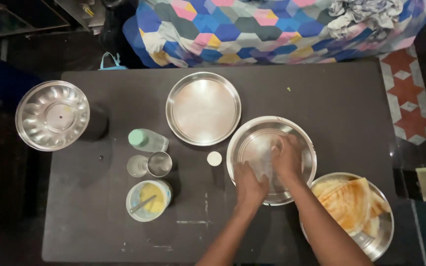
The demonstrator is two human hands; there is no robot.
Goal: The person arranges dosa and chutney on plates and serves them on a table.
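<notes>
Both my hands are inside a round steel plate (242, 143) at the middle right of the dark table (321, 103). My left hand (249, 186) curls at the plate's near side. My right hand (288, 158) is over the plate's middle. Between them they grip a pale translucent thing (267, 170); I cannot tell what it is. A second steel plate with folded golden flatbreads (348, 204) sits just right of my right forearm, at the table's near right corner.
An empty steel plate (203, 108) lies behind. Left of my hands are a small white cap (214, 158), a steel tumbler (159, 164), a glass (137, 166), a lying green-capped bottle (146, 140) and a bowl of yellow paste with a spoon (149, 199). A fluted steel bowl (53, 116) stands at the far left.
</notes>
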